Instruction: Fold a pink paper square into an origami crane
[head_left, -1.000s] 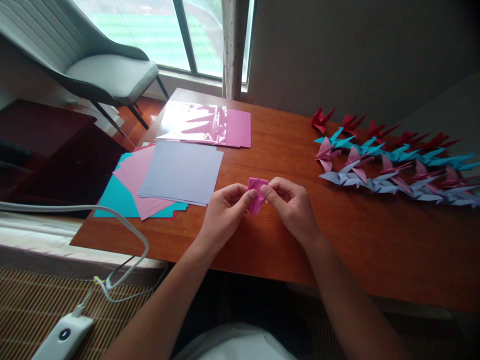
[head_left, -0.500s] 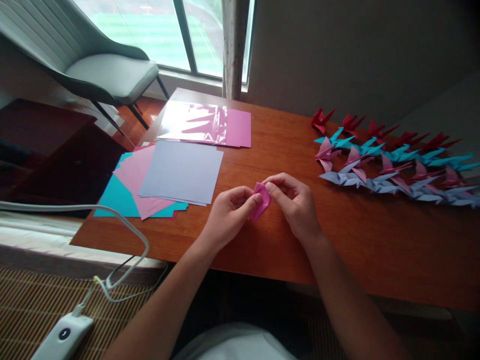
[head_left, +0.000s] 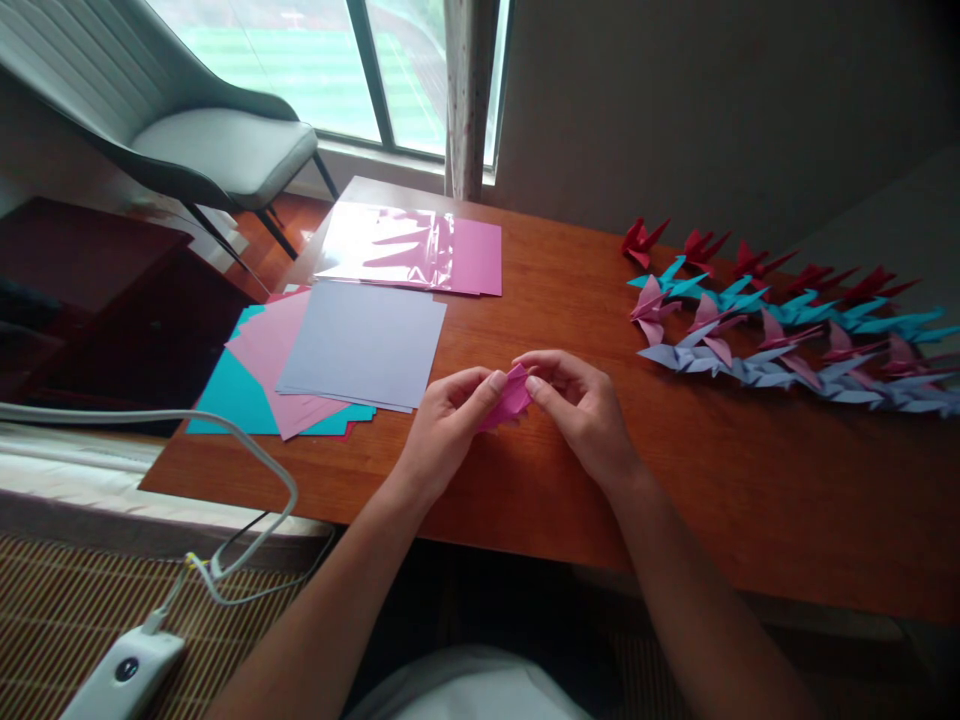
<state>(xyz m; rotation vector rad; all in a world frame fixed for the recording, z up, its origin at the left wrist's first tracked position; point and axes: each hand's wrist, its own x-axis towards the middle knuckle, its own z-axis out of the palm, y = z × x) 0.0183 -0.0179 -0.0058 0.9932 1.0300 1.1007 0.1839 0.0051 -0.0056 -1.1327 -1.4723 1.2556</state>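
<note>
Between my hands, just above the table, is a small folded piece of magenta origami paper [head_left: 511,399]. My left hand [head_left: 448,425] pinches its left side, thumb on top and fingers underneath. At the right edge, my right hand [head_left: 583,412] grips it between thumb and forefinger. The lower part of the folded paper is partly hidden by the left hand. To the left lies a stack of lavender paper sheets [head_left: 364,345], overlapping pink sheets [head_left: 274,345] and turquoise sheets [head_left: 225,395].
A clear plastic sleeve with magenta paper [head_left: 478,257] lies at the back of the wooden table [head_left: 570,290]. Rows of folded paper cranes stand at the right: red [head_left: 641,243], turquoise [head_left: 675,280], pink [head_left: 652,310] and lavender [head_left: 701,358]. A white cable [head_left: 262,460] loops by the left edge.
The folded magenta paper has turned and tilted toward the left, showing a wider face. My left hand has shifted slightly left, and my right fingers have moved a little along the paper's edge.
</note>
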